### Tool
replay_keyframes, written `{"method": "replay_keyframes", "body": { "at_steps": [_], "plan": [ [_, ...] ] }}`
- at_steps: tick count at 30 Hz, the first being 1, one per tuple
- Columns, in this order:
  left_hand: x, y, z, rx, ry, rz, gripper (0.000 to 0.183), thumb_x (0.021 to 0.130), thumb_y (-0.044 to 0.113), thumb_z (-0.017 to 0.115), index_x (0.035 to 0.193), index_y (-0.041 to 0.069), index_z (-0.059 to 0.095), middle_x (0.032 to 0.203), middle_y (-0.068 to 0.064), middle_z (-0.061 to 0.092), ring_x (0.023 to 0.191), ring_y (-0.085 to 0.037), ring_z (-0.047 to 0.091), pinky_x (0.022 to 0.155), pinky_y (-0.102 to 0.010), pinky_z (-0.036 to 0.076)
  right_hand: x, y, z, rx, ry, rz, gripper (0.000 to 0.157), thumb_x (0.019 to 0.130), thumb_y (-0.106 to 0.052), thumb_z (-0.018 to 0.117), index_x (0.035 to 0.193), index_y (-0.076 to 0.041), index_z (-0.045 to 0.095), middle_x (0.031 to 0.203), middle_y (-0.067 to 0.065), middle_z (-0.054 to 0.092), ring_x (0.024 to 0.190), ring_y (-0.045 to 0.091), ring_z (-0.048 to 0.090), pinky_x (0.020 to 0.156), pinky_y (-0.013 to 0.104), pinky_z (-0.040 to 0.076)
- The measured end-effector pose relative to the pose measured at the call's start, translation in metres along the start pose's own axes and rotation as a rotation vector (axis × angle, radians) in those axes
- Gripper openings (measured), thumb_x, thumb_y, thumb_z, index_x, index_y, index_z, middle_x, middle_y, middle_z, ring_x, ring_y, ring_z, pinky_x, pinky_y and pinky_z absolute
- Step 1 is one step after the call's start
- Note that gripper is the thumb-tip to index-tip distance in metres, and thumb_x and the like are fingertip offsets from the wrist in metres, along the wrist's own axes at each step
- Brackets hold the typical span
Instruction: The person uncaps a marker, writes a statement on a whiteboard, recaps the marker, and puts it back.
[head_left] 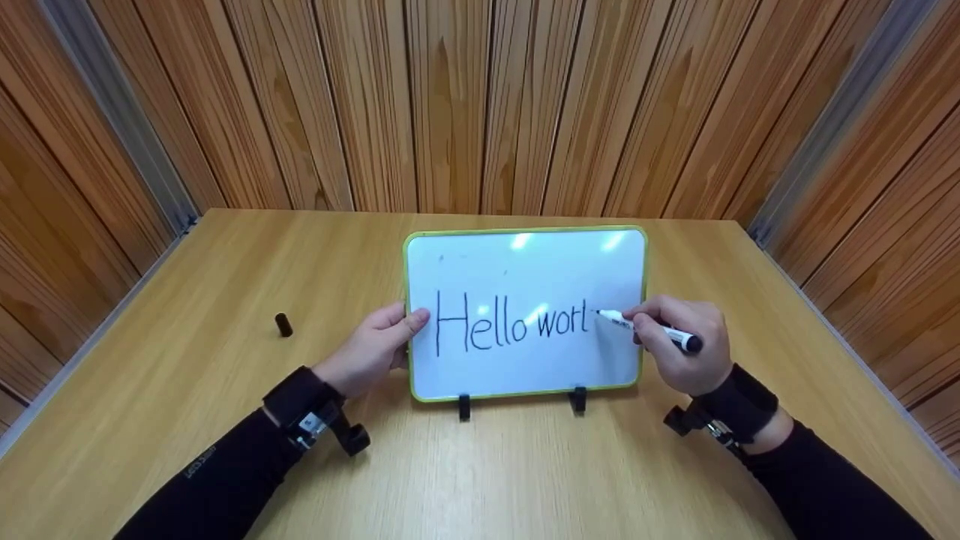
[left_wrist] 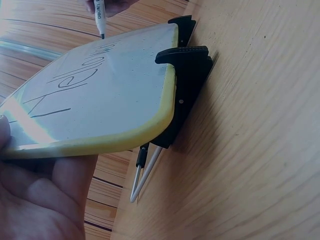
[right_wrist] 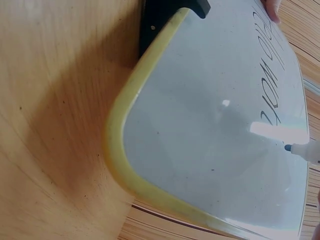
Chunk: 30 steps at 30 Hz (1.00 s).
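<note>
A small whiteboard (head_left: pixel 517 262) with a yellow-green rim leans upright on the table, bearing "Hello wor" and a tall stroke in dark ink. My left hand (head_left: pixel 379 341) grips its left edge, thumb on the front and fingers behind. In my right hand (head_left: pixel 686 341) a white marker (head_left: pixel 618 319) is pinched between thumb and fingers. Its dark tip is right at the board face, just right of the last letter. In the left wrist view, the marker (left_wrist: pixel 100 20) appears beyond the board's far edge.
Two black stand clips (head_left: pixel 464 407) hold the board's lower edge, and a thin wire leg (left_wrist: pixel 145 175) props behind. A black marker cap (head_left: pixel 283 325) lies on the wooden table (head_left: pixel 225 270) at the left. Wood-panelled walls (head_left: pixel 450 112) enclose the back and sides.
</note>
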<state>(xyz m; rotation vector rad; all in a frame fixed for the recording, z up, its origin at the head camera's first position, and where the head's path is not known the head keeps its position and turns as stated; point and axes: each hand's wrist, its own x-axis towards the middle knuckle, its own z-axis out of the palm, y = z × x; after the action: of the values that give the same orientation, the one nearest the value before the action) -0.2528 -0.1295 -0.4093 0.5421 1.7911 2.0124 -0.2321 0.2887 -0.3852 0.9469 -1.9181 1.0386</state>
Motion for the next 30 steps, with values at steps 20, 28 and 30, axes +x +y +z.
{"method": "replay_keyframes", "body": {
  "at_steps": [20,28,30],
  "plan": [
    [-0.0009,0.0013,-0.0005,0.007,-0.01,-0.006,0.053,0.123,0.031,0.045,0.166,0.0,0.045,0.153,-0.021,0.066,0.135,-0.035,0.07,0.107,-0.052,0.06,-0.0002,0.0004,0.004,-0.014,-0.064,0.007,0.017,0.09,0.013,0.067,0.088,-0.001,0.078,0.071,-0.001,0.069,0.057,0.011,0.058,0.055,0.018,0.048],
    [-0.0007,0.001,0.0003,0.008,-0.014,0.002,0.053,0.123,0.03,0.044,0.165,-0.002,0.045,0.151,-0.022,0.067,0.132,-0.035,0.071,0.105,-0.052,0.061,-0.0017,0.0001,0.005,-0.021,-0.081,0.003,0.018,0.089,0.01,0.066,0.085,-0.004,0.077,0.068,-0.002,0.066,0.051,0.009,0.05,0.047,0.02,0.038],
    [-0.0005,0.0007,0.0008,0.007,-0.013,0.004,0.052,0.123,0.029,0.045,0.165,-0.002,0.046,0.15,-0.022,0.068,0.131,-0.034,0.072,0.105,-0.051,0.061,-0.0022,0.0002,0.005,-0.021,-0.081,0.004,0.018,0.089,0.01,0.066,0.083,-0.004,0.076,0.067,-0.003,0.066,0.05,0.009,0.048,0.046,0.021,0.035]
  ]
}}
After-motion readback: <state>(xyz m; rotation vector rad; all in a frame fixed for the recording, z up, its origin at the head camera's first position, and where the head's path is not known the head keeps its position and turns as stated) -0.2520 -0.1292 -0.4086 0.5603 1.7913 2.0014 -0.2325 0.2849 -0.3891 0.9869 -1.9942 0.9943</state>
